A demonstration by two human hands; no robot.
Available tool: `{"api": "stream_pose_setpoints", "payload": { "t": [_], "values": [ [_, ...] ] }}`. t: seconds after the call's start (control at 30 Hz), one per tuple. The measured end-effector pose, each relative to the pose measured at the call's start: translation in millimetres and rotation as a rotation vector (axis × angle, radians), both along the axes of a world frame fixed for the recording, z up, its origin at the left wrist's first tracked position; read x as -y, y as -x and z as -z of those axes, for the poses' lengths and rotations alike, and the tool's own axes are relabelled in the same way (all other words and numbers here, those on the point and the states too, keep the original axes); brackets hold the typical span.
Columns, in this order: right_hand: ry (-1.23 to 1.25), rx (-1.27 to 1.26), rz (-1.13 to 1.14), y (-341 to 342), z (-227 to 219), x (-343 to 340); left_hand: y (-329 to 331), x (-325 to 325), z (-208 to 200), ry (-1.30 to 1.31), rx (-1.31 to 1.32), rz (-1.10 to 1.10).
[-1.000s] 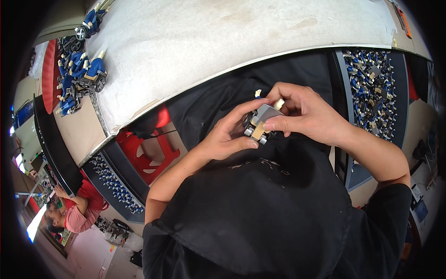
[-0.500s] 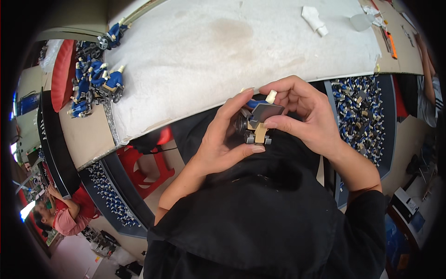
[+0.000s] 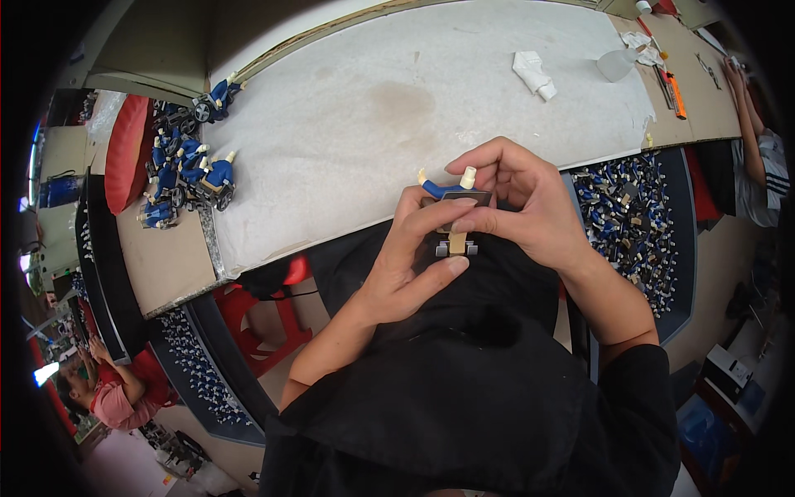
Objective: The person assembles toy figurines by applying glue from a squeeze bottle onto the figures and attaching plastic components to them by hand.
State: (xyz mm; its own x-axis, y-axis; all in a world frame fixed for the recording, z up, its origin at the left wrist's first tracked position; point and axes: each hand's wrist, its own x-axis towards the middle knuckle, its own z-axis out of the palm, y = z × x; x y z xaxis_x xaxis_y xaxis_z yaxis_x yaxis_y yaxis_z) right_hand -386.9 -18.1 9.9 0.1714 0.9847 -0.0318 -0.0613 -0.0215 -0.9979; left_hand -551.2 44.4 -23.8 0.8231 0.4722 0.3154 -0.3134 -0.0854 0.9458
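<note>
My left hand (image 3: 410,263) and my right hand (image 3: 522,207) both grip one small part (image 3: 455,217) at the near edge of the grey workbench (image 3: 348,124). The part is dark with a blue body, cream pegs sticking up and a tan tab with two small grey feet hanging below. My left thumb and forefinger pinch it from the left; my right fingers wrap it from above and the right, hiding most of it. Both hands hover over my black-clothed lap.
A pile of similar blue parts (image 3: 186,178) lies at the bench's left end beside a red bin (image 3: 127,153). A tray of parts (image 3: 633,219) sits at my right. White rag (image 3: 532,72), clear bottle (image 3: 617,63), orange tool (image 3: 676,97). Another person's arm (image 3: 758,157) far right; red stool (image 3: 261,319) below.
The view has tilted up, showing more of the bench and its far right end. Both hands stay on the part, turning it slightly; its tan tab now hangs below my fingers.
</note>
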Motion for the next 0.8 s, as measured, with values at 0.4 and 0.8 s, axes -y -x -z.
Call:
{"api": "stream_pose_setpoints", "payload": {
  "t": [0.4, 0.8],
  "values": [
    [-0.488, 0.712, 0.125, 4.9, -6.7, 0.6, -9.3, -4.6, 2.7, 0.659, 0.236, 0.092],
    [-0.51, 0.753, 0.181, 3.1, 2.2, -7.1, -13.4, -6.9, 6.1, 0.701, 0.103, -0.022]
  ]
}}
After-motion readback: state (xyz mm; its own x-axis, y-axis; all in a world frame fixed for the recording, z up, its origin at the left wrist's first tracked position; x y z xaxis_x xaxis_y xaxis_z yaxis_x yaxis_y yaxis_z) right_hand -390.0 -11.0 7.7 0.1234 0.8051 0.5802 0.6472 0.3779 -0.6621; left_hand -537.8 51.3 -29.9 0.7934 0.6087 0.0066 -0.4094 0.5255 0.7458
